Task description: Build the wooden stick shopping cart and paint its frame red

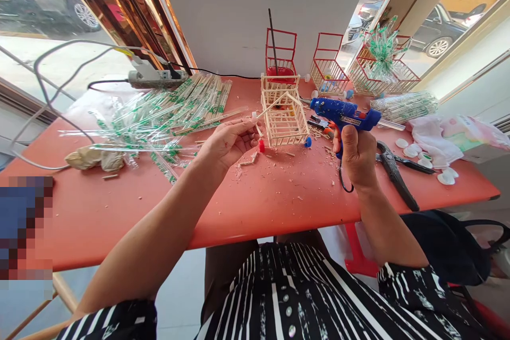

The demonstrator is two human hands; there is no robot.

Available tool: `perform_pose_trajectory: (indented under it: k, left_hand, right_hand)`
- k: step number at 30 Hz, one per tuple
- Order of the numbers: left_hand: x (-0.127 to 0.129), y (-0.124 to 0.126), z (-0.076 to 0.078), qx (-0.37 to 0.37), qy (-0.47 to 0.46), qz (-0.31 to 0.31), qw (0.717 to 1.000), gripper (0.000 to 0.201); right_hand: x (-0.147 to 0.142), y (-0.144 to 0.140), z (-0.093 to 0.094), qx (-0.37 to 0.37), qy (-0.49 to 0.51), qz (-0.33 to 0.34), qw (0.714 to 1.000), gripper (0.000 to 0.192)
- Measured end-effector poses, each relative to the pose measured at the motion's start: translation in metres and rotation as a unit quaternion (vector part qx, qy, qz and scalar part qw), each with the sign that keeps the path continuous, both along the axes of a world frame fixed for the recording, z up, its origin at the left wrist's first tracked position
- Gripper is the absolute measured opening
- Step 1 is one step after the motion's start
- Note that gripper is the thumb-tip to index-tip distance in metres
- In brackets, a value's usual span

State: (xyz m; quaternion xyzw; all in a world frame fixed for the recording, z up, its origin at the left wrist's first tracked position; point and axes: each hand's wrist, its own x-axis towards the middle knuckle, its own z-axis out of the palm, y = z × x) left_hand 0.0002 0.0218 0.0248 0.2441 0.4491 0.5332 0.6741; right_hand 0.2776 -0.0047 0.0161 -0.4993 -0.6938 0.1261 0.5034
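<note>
Blue glue gun in right hand, beside wooden cart.

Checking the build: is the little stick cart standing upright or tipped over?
Upright: the stick cart stands on the red table, open top up, coloured wheels beneath it.

Legible text: none.
- Glue gun, held in right hand: label strip on barrel, print too small to read.
- Chopstick wrappers, pile left of and beyond left hand: green markings, blurred, no chars made out.
- Wrapper bundle, right of right hand: green print, unreadable.
- Cars through window, far beyond right hand: no plates or signs readable.
</note>
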Motion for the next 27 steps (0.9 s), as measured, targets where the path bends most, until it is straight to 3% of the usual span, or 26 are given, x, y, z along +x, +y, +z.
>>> perform_pose_trajectory:
  k: [5, 11, 16, 19, 23, 27]
  left_hand:
    - [-0.001, 0.001, 0.002, -0.009, -0.034, -0.016, 0.999, 0.018]
    - [-0.003, 0.004, -0.006, 0.047, 0.008, 0.025, 0.999, 0.017]
    - [-0.003, 0.003, -0.008, 0.067, 0.019, 0.025, 0.997, 0.019]
    - [-0.003, 0.003, -0.007, 0.069, 0.016, 0.027, 0.997, 0.016]
    - [-0.003, 0.003, -0.008, 0.069, 0.020, 0.030, 0.997, 0.017]
    - [-0.002, 0.002, -0.007, 0.065, 0.024, 0.029, 0.997, 0.019]
  right_hand:
    - [0.002, 0.002, -0.002, 0.002, 0.013, 0.003, 1.000, 0.077]
    - [0.001, -0.005, -0.003, -0.027, 0.009, 0.077, 0.997, 0.072]
    - [0.000, -0.001, 0.000, 0.016, 0.044, 0.028, 0.999, 0.072]
    - [-0.001, 0.002, 0.002, -0.015, 0.030, 0.015, 0.999, 0.074]
    - [-0.004, -0.003, 0.002, -0.057, -0.024, 0.055, 0.997, 0.078]
    - [-0.006, -0.006, 0.000, -0.006, 0.061, 0.075, 0.995, 0.072]
